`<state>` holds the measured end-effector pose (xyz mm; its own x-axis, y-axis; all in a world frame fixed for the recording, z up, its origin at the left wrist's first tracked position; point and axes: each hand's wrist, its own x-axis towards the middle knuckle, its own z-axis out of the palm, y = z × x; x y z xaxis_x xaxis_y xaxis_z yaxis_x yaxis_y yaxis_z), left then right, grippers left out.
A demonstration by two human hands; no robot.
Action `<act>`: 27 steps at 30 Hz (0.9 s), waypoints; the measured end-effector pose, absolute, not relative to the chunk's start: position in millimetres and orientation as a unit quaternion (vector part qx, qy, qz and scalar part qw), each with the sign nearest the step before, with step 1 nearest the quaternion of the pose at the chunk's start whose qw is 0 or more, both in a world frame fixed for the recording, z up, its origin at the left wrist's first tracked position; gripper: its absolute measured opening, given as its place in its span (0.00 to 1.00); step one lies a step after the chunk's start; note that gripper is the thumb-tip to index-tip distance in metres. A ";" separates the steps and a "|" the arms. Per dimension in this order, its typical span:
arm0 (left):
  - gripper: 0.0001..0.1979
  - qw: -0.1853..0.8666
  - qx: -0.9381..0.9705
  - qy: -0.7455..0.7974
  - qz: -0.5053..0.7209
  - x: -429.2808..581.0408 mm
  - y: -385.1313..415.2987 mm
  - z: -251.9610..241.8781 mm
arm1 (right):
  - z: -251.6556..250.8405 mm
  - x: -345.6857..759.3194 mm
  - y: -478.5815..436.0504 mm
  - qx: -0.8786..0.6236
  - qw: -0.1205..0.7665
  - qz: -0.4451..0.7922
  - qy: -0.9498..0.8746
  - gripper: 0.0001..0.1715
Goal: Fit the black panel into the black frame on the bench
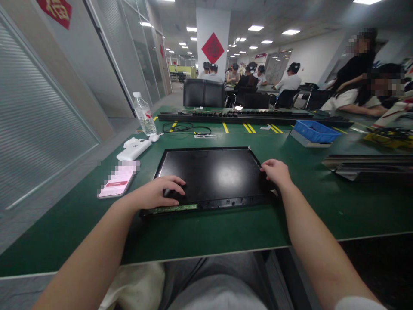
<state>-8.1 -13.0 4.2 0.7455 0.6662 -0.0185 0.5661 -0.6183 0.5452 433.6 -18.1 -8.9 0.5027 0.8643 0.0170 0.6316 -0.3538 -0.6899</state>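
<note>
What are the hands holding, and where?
Both rest on the black panel: left hand flat on its near left corner, right hand at its right edge.

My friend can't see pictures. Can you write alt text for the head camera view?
Two bare hands, left hand and right hand, rest flat on a black display panel lying on a green workbench; a phone and water bottle lie left.

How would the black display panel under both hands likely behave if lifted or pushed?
The display panel looks flat, thin and rigid, so probably stiff, not floppy. Its glossy face may be slippery and fragile. Lying flat on the green table, it would likely slide, not roll.
</note>
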 end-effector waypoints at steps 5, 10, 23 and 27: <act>0.13 0.266 0.891 0.356 0.096 -7.6 -11.7 2.9 | -7.2 431.8 -19.2 -0.805 0.329 0.179 -0.460 0.06; 0.13 0.251 0.897 0.350 0.100 -3.1 -12.6 2.3 | -7.4 430.9 -20.3 -0.802 0.338 0.182 -0.458 0.06; 0.10 0.237 0.915 0.318 0.080 6.3 -22.0 6.5 | -15.0 435.3 -17.0 -0.797 0.344 0.168 -0.466 0.05; 0.10 0.214 0.917 0.327 0.077 8.6 -24.2 7.6 | -15.6 435.6 -16.8 -0.800 0.340 0.166 -0.465 0.06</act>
